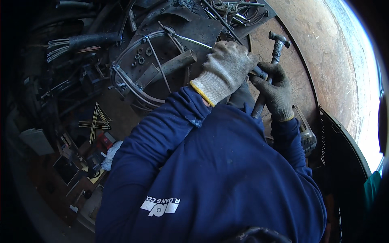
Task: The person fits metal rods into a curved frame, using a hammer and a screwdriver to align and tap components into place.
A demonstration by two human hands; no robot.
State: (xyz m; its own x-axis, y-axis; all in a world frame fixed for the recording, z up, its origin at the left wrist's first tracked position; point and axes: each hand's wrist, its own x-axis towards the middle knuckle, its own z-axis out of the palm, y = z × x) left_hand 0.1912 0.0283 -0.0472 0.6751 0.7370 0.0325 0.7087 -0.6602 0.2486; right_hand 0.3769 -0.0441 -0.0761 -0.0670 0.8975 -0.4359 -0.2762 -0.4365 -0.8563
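The right hand (277,92) is wrapped round the hammer (277,53), head upward, clear of the frame; the left hand (230,65) is closed beside it, a pale rod (192,42) running out toward the curved metal frame (158,65) along the worktop's (198,31) near edge. Its bars already meet, though whether every joint is finished I cannot tell; loose rings (141,58) lie within, cables (239,16) by the far right corner

The hammer (277,52), dark-headed with a rough, silvery-grey wrapped upper handle, stood aslant in the gloved right hand (276,91), head uppermost, its grey lower handle emerging below. A thin, bright metal rod (192,42) ran slantwise to the gloved left hand (229,67); a dark cylindrical piece (259,73) showed between both hands.
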